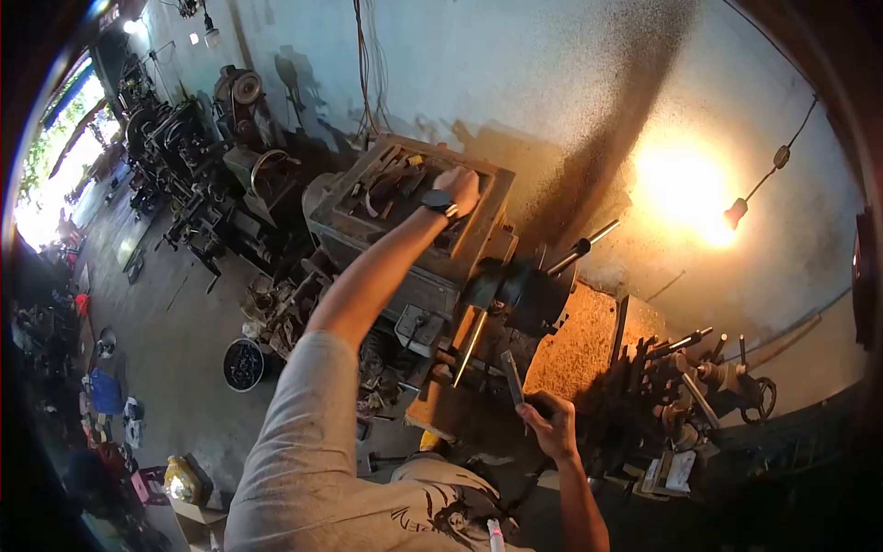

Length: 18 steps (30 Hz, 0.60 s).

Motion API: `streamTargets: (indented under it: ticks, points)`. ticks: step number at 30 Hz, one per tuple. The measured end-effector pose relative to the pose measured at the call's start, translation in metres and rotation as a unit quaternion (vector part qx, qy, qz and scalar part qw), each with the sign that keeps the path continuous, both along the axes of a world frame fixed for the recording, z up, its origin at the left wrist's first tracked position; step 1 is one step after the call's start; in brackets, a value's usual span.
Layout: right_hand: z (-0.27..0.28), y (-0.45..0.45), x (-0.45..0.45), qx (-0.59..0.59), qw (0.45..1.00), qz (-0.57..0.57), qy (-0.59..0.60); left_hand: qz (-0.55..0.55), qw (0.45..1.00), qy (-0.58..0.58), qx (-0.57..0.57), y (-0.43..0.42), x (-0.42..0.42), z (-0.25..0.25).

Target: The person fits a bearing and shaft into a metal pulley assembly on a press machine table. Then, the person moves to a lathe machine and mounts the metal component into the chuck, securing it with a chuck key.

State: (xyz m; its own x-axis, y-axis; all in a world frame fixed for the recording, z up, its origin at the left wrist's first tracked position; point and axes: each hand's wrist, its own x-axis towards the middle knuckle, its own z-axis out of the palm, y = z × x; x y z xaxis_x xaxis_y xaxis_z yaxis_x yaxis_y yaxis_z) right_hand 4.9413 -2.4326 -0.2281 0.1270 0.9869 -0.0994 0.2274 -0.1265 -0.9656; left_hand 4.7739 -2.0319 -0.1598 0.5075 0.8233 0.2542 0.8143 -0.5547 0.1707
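My left hand (457, 190), with a dark watch on the wrist, reaches over the tray-like top (499, 189) of a lathe headstock. Its fingers are curled at the tray's right side, and whatever they may hold is hidden. Loose tools (391, 189) lie in the tray left of that hand. Lower down, my right hand (552, 425) grips a flat metal bar (512, 375), which points up toward the machine. Beyond the bar is the dark lathe chuck (533, 296), with a shiny rod (598, 236) sticking out up and right. Another bright rod (471, 347) slants in front of the headstock.
Metal chips (579, 345) cover the bed area right of the chuck. A handwheel (759, 400) and metal parts stand at right. A lit bulb (736, 212) hangs by the wall. A black bucket (244, 364) sits on the floor at left, with more machines (198, 156) behind.
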Motion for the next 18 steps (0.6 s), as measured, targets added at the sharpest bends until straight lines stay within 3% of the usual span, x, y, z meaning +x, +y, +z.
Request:
streamTargets:
  ticks: [2,3,8,10,13,16,17,18]
  points:
    - [0.0,0.004,-0.005,0.003,1.0,-0.003,-0.012,0.082,0.992,0.099,0.009,0.009,0.016,-0.012]
    - [0.005,0.006,-0.009,-0.002,1.0,-0.003,-0.014,0.111,0.99,0.083,0.019,0.012,0.019,-0.017]
    - [0.0,0.008,-0.021,0.0,1.0,-0.011,0.016,0.128,0.983,0.088,-0.094,0.027,-0.003,-0.004]
    - [-0.007,0.011,-0.026,0.009,0.999,-0.018,0.037,0.118,0.984,0.125,-0.043,0.026,-0.004,-0.008]
    - [0.001,0.028,-0.041,-0.003,0.996,-0.016,0.088,0.125,0.979,0.138,-0.082,0.019,-0.003,-0.002]
    - [0.006,0.051,-0.058,0.01,0.991,-0.014,0.136,0.165,0.98,0.038,-0.104,0.024,-0.011,0.01]
    - [0.011,0.058,-0.062,0.034,0.989,-0.001,0.144,0.134,0.975,0.053,-0.168,0.049,-0.019,0.003]
    - [0.014,0.067,-0.066,0.05,0.987,-0.006,0.151,0.058,0.972,-0.043,-0.225,0.061,-0.039,-0.008]
